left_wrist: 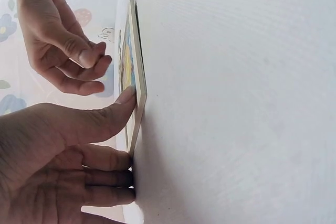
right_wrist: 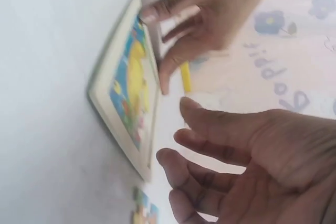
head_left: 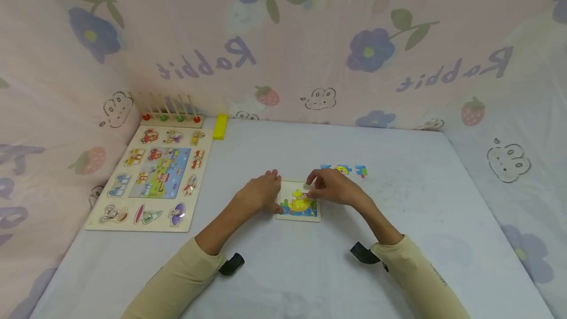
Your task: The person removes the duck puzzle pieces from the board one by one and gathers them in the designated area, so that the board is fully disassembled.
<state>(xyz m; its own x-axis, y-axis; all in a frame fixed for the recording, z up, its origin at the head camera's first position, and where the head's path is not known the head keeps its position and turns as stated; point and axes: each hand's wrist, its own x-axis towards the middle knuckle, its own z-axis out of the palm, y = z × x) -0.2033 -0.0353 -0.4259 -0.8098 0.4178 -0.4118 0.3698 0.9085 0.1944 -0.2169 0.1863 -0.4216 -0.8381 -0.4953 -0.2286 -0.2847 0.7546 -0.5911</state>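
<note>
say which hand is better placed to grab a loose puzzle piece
Probably the right hand: it looks empty and is nearer the loose pieces, while the left hand touches the puzzle board.

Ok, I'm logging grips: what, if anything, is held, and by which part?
Nothing: the left hand only touches the puzzle board at its left edge; the right hand is empty.

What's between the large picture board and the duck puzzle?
In the head view: bare white tabletop beside the large picture board, then the left hand touching the duck puzzle.
</note>
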